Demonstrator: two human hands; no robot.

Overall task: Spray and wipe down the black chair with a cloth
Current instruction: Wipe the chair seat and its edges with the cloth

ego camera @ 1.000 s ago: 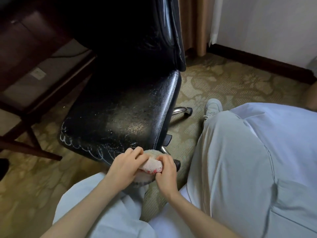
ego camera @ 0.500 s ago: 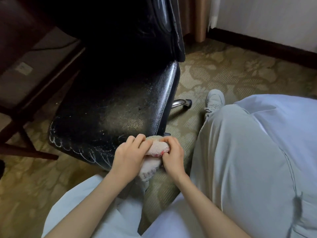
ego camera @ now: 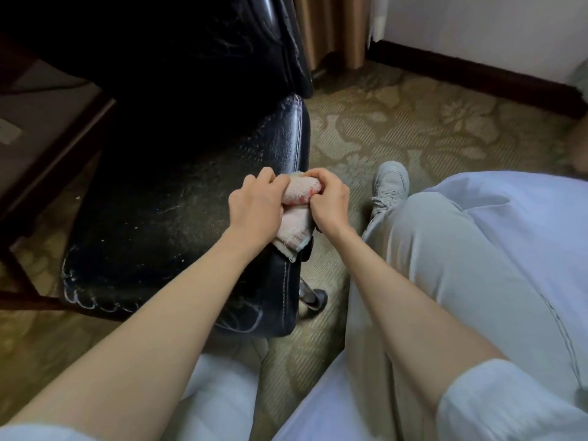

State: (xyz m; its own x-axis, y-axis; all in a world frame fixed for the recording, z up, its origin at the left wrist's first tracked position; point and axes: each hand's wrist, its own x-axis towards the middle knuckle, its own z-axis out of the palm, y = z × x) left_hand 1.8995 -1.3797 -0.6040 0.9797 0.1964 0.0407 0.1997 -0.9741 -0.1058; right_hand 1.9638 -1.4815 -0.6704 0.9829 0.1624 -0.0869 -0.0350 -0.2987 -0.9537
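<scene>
The black chair (ego camera: 178, 211) stands on the patterned carpet (ego camera: 397, 122), just left of the person's legs, its seat turned toward the camera. Its leather is glossy with pale stitching along the right seam, and the seat top is dulled by a fine greyish speckle and faint streaks. A scalloped whitish line of wear runs along the front edge. The backrest rises dark and creased behind the seat.

Both hands meet at the seat's right edge. The left hand (ego camera: 256, 206) has its fingers curled over one end of a bunched cloth (ego camera: 299, 190), and the right hand (ego camera: 329, 202) pinches the other end, fingers bent tight. The cloth is a pinkish-white terry towel with a red mark near the right fingers. Its loose lower part hangs against the seat's side seam.

A grey sneaker (ego camera: 390, 183) rests on the carpet to the right. A dark wooden desk (ego camera: 47, 128) stands to the left of the chair.
</scene>
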